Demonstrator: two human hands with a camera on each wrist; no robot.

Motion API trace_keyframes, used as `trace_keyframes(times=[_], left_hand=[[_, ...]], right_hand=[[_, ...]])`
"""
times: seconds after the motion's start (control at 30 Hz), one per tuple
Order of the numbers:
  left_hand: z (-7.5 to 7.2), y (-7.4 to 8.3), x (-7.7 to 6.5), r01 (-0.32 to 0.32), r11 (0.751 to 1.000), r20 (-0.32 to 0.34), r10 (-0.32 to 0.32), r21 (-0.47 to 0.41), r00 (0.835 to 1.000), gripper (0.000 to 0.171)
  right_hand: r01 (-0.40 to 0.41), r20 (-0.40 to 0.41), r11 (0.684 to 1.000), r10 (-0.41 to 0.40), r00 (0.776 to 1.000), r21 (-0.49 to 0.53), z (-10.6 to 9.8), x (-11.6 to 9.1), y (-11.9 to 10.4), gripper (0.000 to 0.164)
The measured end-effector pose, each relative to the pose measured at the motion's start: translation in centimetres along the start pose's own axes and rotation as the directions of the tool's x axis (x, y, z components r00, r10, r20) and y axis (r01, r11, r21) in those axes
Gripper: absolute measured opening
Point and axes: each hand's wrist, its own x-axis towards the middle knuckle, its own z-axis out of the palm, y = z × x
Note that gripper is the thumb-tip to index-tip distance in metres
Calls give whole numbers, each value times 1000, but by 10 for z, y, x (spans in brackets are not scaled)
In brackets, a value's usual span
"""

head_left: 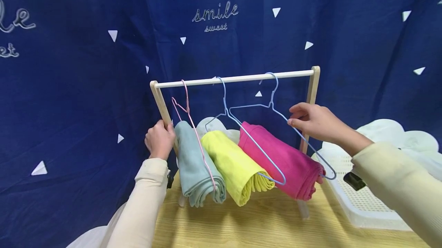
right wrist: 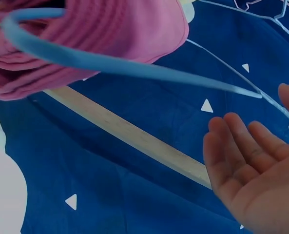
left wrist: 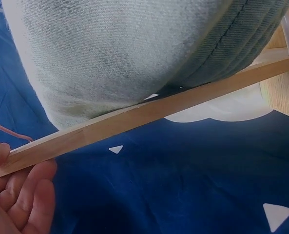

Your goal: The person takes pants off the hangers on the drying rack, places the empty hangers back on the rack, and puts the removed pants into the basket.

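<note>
A small clothes rack with a white rail (head_left: pixel 241 78) and wooden posts stands on the table. My left hand (head_left: pixel 160 139) holds its left wooden post (left wrist: pixel 134 118), thumb on one side and fingers on the other. Beside the right-hand blue hanger (head_left: pixel 312 147) is my right hand (head_left: pixel 315 121), its fingers loosely bent and apart from the thumb. That hanger carries a folded magenta cloth (head_left: pixel 279 160). From the middle blue hanger (head_left: pixel 260 149) hangs a folded yellow cloth (head_left: pixel 233 163). A folded grey-green cloth (head_left: pixel 195 160) hangs on a pink hanger (head_left: pixel 198 137) at the left.
To the right, partly behind my right sleeve (head_left: pixel 397 179), a white plastic basket (head_left: pixel 348 206) sits on the wooden table (head_left: pixel 235 229). A dark blue curtain (head_left: pixel 86 87) with white clouds and triangles hangs behind the rack.
</note>
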Motion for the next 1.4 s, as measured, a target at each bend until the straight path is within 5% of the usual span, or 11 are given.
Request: trace_keyframes(times=[0.8, 1.03, 1.4], left_hand=[[3, 1, -1, 14, 1000, 13, -13, -14, 1000, 31], [2, 3, -2, 20, 1000, 22, -20, -11, 1000, 31], [1, 1, -1, 14, 1000, 10, -14, -15, 1000, 30]], right_hand=[[-81, 38, 996, 82, 996, -24, 14, 42, -28, 48], [-63, 21, 998, 63, 998, -4, 16, 47, -29, 20], [-87, 17, 996, 87, 996, 14, 15, 51, -29, 21]])
